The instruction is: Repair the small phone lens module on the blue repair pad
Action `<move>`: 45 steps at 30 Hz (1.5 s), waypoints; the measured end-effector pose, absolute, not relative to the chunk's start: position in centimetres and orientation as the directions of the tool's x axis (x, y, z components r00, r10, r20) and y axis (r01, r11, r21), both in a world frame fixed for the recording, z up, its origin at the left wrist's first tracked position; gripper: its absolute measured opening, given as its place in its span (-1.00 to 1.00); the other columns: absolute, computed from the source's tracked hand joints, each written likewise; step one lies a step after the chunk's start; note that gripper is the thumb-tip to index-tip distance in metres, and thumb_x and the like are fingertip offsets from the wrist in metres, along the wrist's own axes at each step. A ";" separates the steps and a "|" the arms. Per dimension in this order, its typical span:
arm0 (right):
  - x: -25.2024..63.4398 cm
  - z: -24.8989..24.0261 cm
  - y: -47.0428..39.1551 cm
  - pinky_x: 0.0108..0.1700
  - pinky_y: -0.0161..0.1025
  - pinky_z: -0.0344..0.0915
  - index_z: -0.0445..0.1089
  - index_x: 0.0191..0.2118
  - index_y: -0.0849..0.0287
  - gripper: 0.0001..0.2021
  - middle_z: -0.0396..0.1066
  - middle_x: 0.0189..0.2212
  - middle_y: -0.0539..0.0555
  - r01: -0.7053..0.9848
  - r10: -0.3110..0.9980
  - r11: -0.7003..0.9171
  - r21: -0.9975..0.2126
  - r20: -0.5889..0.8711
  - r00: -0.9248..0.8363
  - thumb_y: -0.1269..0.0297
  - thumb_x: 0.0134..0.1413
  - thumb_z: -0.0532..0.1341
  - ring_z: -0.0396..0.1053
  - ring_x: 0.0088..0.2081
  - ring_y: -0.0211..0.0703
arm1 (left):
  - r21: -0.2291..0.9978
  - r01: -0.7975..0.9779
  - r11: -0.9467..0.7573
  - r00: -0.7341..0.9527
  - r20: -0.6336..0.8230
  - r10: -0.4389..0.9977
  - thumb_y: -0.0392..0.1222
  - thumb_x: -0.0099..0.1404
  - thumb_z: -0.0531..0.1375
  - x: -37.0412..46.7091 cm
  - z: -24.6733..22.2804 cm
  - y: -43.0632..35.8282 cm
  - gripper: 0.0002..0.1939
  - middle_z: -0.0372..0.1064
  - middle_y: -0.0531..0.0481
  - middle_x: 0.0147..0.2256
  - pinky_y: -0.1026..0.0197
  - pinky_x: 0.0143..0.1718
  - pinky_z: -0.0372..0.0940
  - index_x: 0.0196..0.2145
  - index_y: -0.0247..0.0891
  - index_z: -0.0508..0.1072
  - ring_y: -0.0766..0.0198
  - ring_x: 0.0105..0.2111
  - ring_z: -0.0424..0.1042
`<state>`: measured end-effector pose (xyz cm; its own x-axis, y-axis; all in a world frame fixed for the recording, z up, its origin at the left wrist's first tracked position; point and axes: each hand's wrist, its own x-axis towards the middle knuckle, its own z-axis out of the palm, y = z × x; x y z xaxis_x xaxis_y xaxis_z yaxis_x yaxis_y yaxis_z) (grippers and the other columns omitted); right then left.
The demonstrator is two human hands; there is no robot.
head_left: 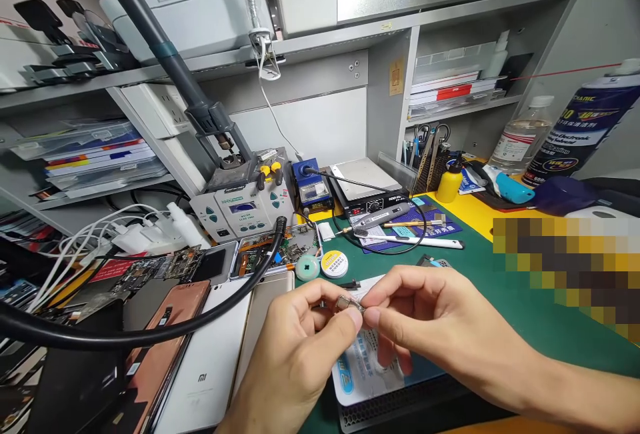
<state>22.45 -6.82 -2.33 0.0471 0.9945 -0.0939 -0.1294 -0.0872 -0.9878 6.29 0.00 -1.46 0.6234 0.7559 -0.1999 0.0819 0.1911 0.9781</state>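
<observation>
My left hand (305, 347) pinches a small silvery part (347, 303) between thumb and fingers; its exact kind is too small to tell. My right hand (435, 314) comes in from the right with thumb and forefinger pressed together at the part's right end. Both hands are above a white and blue printed pad (345, 381) that lies on the green work mat (487, 301). Behind the fingers a dark thin item shows in part.
To the left lie a white phone back (195, 361), a copper-coloured phone back (167, 327) and circuit boards. A thick black hose (150, 339) arches over them from the hot-air station (245, 207). Behind the hands are round tins (334, 264), a soldering iron (380, 216) and a white brush (425, 242).
</observation>
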 end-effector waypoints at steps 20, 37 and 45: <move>23.0 -2.5 -7.2 -0.55 -0.34 0.03 0.48 -0.34 0.15 -0.85 0.27 -0.54 -0.05 0.221 0.998 0.013 -0.975 0.026 0.054 0.18 0.12 0.31 0.09 -0.55 -0.32 | 0.965 0.219 0.143 0.633 -0.252 0.732 -0.13 0.03 0.26 6.1 -0.6 0.3 -0.81 0.11 0.18 -0.62 0.38 -0.65 -0.22 -0.48 -0.33 0.41 0.53 -0.65 -0.07; 23.0 -2.5 -7.3 -0.51 -0.35 0.11 0.48 -0.35 0.18 -0.86 0.34 -0.47 -0.01 0.319 0.986 0.164 -0.934 0.168 -0.015 0.26 0.19 0.25 0.15 -0.53 -0.34 | 0.948 0.292 0.130 0.734 -0.309 0.604 -0.14 0.03 0.25 5.7 -0.9 1.1 -0.83 0.06 0.21 -0.65 0.39 -0.64 -0.09 -0.50 -0.28 0.36 0.49 -0.65 -0.03; 23.4 -1.7 -7.0 -0.57 -0.41 0.07 0.47 -0.20 0.20 -0.75 0.26 -0.57 -0.06 0.046 0.995 -0.081 -0.996 -0.084 -0.059 0.11 0.15 0.30 0.10 -0.59 -0.38 | 0.945 0.277 0.171 0.756 -0.325 0.568 -0.14 0.09 0.25 5.5 -1.2 1.5 -0.83 0.14 0.21 -0.74 0.44 -0.70 -0.12 -0.43 -0.27 0.37 0.52 -0.73 0.00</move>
